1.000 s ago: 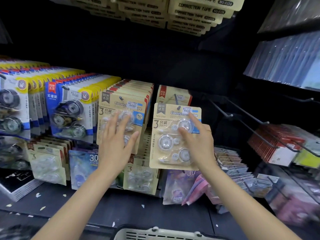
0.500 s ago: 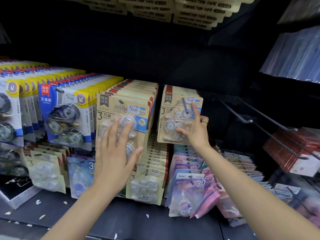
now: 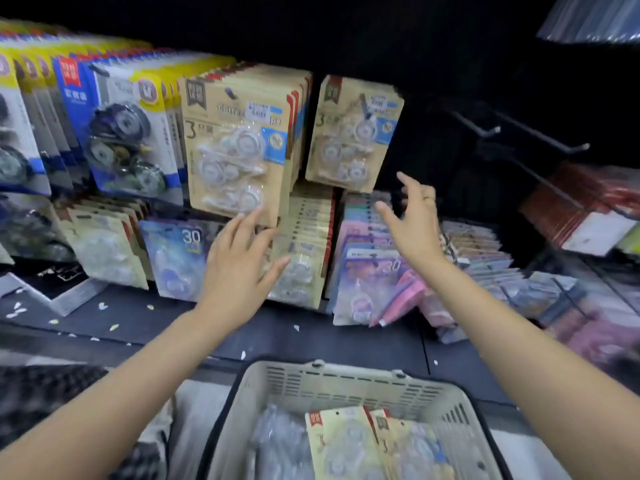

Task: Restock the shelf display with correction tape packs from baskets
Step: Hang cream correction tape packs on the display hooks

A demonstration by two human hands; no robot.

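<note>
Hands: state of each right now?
Left hand: open, fingers spread, holds nothing, fingertips at the lower edge of the front tan pack.
Right hand: open, holds nothing, below the hung pack.

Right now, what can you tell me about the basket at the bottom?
The basket is pale grey plastic with slotted walls and a dark handle along its rim. It sits low in front of the shelf, between the person's forearms, and neither hand touches it. Inside lie beige correction tape packs and some clear wrapped ones, too blurry to count.

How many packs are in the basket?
2 tan packs in the basket: one in the middle, one beside it on the right. More may lie hidden underneath.
</note>
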